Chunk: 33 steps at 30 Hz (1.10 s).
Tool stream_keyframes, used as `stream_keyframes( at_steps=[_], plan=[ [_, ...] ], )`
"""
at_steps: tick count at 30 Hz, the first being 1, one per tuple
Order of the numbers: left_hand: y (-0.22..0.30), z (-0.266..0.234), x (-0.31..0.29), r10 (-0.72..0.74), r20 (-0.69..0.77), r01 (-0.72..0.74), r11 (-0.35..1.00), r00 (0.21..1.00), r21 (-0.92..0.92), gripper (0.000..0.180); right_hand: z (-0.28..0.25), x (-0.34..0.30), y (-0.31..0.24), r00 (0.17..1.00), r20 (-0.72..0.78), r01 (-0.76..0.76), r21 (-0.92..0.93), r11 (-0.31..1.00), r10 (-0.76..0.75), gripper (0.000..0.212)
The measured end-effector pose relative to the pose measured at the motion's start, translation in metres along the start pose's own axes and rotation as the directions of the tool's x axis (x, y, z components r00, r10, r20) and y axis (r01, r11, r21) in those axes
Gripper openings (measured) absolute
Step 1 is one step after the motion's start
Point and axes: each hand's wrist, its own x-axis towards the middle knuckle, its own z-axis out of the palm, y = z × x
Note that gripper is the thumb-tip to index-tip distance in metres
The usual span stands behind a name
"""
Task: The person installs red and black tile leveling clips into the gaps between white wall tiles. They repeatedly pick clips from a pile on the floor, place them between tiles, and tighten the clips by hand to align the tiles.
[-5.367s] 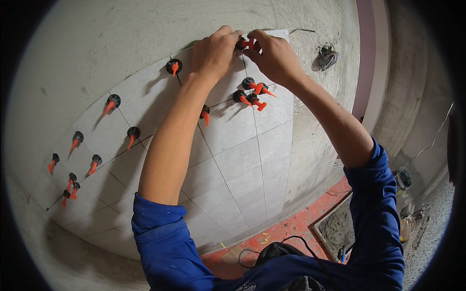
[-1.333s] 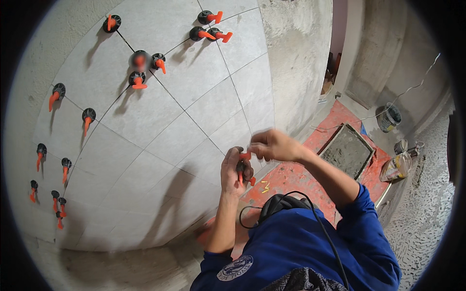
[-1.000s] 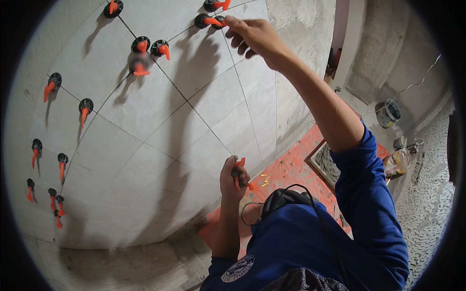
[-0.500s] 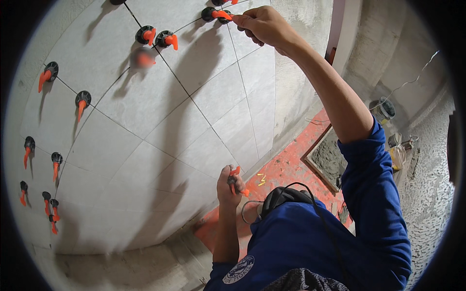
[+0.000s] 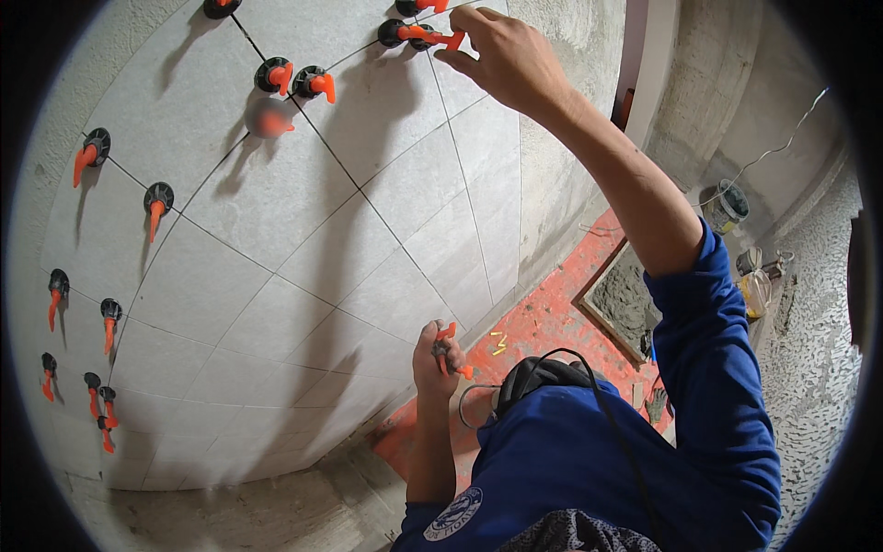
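Clip (image 5: 451, 40) at right hand (image 5: 510, 60), tile edge (image 5: 520, 138) behind, room below

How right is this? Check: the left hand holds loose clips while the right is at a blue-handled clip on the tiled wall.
The colour is wrong: the head view shows the right hand at an orange-handled clip on the tiled wall. The left hand holds loose clips.

Clips (image 5: 159, 196) stand on the tiled wall (image 5: 276, 230), left of the tray (image 5: 606, 334) and bucket (image 5: 729, 207).
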Motion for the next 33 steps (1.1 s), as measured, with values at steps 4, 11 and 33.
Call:
stream_keyframes(
  at_steps=[4,11,33],
  plan=[
    [-0.001,0.000,0.001,0.006,0.001,-0.006,1.000,1.000,0.010,0.019,0.005,-0.003,0.011,0.986,0.159,0.061,-0.128,0.990,-0.040,0.034],
    [-0.002,0.001,-0.002,-0.007,-0.036,0.007,1.000,0.999,0.020,0.019,-0.003,0.002,0.012,0.979,0.189,0.091,-0.087,0.992,-0.074,0.033],
    [0.000,0.059,0.006,0.142,0.303,-0.165,0.985,0.942,0.051,0.050,-0.065,-0.131,-0.086,0.688,0.677,-0.624,0.369,0.688,0.261,0.030]
  ],
)
